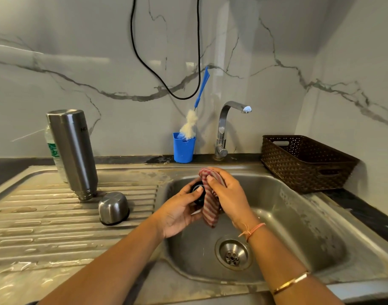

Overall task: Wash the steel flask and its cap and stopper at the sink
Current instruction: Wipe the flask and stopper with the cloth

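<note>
The steel flask point(73, 150) stands upside down on the ribbed drainboard point(45, 219), mouth downward. Its steel cap point(113, 208) sits inverted just right of it. Over the sink basin point(298, 227), my left hand point(180, 208) grips the black stopper point(197, 189), thumb across its top. My right hand point(227, 192) holds a red-and-white striped cloth point(210, 205) pressed against the stopper's right side; most of the stopper is hidden by cloth and fingers.
The steel tap point(224, 128) stands behind the basin, with no water running. A blue cup point(183, 148) holding a blue-handled bottle brush point(193, 119) stands left of it. A brown woven basket point(305, 164) stands at right. A plastic bottle point(53, 150) stands behind the flask.
</note>
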A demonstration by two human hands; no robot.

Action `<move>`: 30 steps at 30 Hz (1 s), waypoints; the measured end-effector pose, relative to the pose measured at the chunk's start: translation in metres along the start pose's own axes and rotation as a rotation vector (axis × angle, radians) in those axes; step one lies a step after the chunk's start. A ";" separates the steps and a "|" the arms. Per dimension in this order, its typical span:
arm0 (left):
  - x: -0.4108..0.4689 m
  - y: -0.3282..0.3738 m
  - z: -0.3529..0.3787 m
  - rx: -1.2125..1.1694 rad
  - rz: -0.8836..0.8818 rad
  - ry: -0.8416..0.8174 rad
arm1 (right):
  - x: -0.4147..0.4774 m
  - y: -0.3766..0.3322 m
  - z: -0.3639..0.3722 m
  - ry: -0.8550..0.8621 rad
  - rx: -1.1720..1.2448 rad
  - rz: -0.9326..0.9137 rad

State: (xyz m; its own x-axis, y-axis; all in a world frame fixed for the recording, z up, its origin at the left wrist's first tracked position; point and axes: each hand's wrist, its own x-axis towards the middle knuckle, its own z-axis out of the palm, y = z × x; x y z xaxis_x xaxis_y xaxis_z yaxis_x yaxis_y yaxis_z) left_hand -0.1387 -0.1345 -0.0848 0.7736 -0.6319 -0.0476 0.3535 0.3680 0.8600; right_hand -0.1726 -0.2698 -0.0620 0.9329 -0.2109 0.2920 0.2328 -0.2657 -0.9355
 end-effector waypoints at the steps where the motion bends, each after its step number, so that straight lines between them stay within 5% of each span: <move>1: -0.001 0.000 -0.001 0.071 -0.026 0.006 | -0.001 0.000 0.000 -0.017 -0.023 -0.009; 10: -0.001 0.002 -0.003 0.276 -0.056 0.016 | -0.002 0.004 -0.002 -0.163 -0.103 -0.020; 16: 0.001 0.009 -0.007 0.049 0.089 0.113 | 0.001 0.004 -0.007 -0.117 0.220 0.013; 26: 0.005 -0.001 -0.008 0.883 0.288 0.161 | -0.001 -0.002 -0.010 -0.291 -0.323 -0.199; 30: 0.002 0.000 -0.006 0.657 0.333 0.275 | 0.001 -0.006 -0.021 -0.301 -0.046 -0.073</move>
State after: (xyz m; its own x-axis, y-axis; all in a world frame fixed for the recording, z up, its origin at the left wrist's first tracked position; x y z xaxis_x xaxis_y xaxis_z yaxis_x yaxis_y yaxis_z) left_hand -0.1338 -0.1317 -0.0875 0.9171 -0.3357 0.2152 -0.2370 -0.0250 0.9712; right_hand -0.1792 -0.2883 -0.0521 0.9553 0.0963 0.2794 0.2955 -0.3134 -0.9025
